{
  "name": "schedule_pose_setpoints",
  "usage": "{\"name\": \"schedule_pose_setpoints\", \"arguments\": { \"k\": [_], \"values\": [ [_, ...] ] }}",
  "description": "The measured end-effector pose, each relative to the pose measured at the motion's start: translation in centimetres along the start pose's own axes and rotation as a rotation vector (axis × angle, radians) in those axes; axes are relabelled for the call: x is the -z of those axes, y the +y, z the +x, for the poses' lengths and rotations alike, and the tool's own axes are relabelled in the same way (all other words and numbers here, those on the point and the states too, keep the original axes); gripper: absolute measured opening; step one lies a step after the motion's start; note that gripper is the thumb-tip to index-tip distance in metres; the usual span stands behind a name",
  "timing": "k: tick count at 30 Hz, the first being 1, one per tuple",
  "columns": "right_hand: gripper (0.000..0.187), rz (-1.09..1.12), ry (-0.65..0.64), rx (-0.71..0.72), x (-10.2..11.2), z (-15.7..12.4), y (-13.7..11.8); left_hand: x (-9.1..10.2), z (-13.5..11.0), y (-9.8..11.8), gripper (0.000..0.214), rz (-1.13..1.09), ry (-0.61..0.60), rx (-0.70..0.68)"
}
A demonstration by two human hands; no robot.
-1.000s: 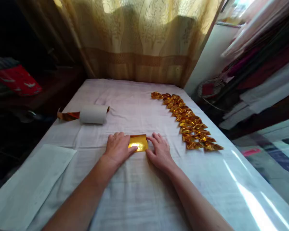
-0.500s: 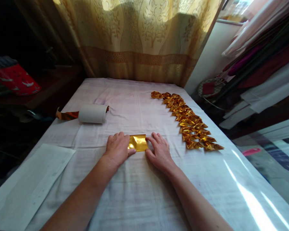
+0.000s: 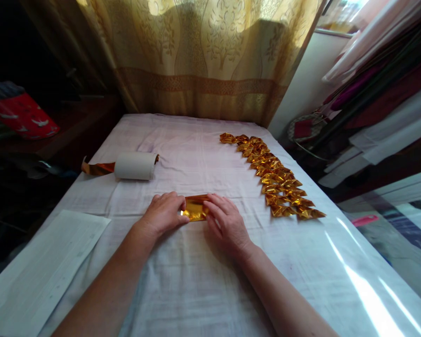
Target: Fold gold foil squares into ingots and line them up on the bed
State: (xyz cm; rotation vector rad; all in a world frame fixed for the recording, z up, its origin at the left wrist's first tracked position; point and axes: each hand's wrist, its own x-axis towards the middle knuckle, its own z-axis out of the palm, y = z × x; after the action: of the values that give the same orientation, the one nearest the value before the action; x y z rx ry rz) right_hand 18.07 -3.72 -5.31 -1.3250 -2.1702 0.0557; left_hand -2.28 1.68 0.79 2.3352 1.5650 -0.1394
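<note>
A shiny gold foil paper point(image 3: 195, 209) lies on the white cloth between my two hands. My left hand point(image 3: 165, 211) pinches its left end, thumb at the near edge and fingers at the far side. On the right end rests my right hand point(image 3: 228, 223), its fingers bent over the foil and partly hiding it. Right of my hands, folded gold foil pieces point(image 3: 279, 180) stand in two rows running toward the far edge.
A roll with a pale outer surface point(image 3: 135, 166) lies on the left with orange foil trailing from it. A white sheet point(image 3: 38, 271) is at the near left. Behind the cloth-covered table point(image 3: 182, 128) hangs a gold curtain point(image 3: 203, 89). Clothes hang at the right.
The foil's far edge now looks raised and darker. My right hand has moved left onto the foil, and my left hand has slid slightly left.
</note>
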Motion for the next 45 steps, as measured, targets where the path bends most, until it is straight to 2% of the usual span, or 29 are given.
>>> {"name": "schedule_pose_setpoints", "arguments": {
  "k": [2,5,9,13,16,21,22,24,27,30,32,39,45],
  "values": [
    [0.044,-0.004,-0.203,0.102,0.0,0.0,-1.3,-0.1,0.0,0.0,0.023,0.0,-0.001,0.002],
    [0.057,-0.019,-0.438,0.101,0.0,-0.4,-2.7,-0.1,0.0,-0.1,0.021,-0.005,-0.002,0.005],
    [0.065,-0.039,-0.538,0.052,0.7,-1.2,-2.4,0.0,-0.1,-0.1,0.021,-0.005,-0.005,0.007],
    [0.062,-0.087,-0.54,-0.012,1.6,-2.3,-1.0,0.0,0.0,0.0,0.021,0.003,-0.004,0.014],
    [0.059,-0.144,-0.491,-0.072,2.0,-3.0,-0.5,0.1,-0.1,0.2,0.021,0.019,0.007,0.02],
    [0.058,-0.15,-0.437,-0.1,2.1,-3.3,-0.6,-0.1,-1.3,2.2,0.016,0.085,0.093,0.049],
    [0.058,-0.149,-0.435,-0.098,2.1,-3.3,-0.7,-0.6,-1.8,2.9,0.016,0.103,0.12,0.039],
    [0.058,-0.148,-0.424,-0.095,2.0,-3.3,-0.7,-2.0,-2.8,4.0,0.02,0.138,0.188,-0.102],
    [0.059,-0.145,-0.411,-0.094,1.9,-3.4,-0.6,-4.9,-3.8,4.6,0.042,0.096,0.24,-0.257],
    [0.062,-0.142,-0.413,-0.083,1.9,-3.4,-0.6,-7.3,-4.1,3.8,0.051,0.104,0.203,-0.287],
    [0.062,-0.147,-0.419,-0.085,2.0,-3.4,-0.6,-8.0,-4.2,3.2,0.054,0.113,0.211,-0.291],
    [0.059,-0.161,-0.442,-0.118,2.0,-3.2,-0.8,-7.5,-5.5,1.6,0.052,0.136,0.242,-0.266],
    [0.053,-0.147,-0.404,-0.129,2.0,-3.1,-1.0,-6.9,-6.9,-0.3,0.049,0.136,0.236,-0.228]
  ]
}}
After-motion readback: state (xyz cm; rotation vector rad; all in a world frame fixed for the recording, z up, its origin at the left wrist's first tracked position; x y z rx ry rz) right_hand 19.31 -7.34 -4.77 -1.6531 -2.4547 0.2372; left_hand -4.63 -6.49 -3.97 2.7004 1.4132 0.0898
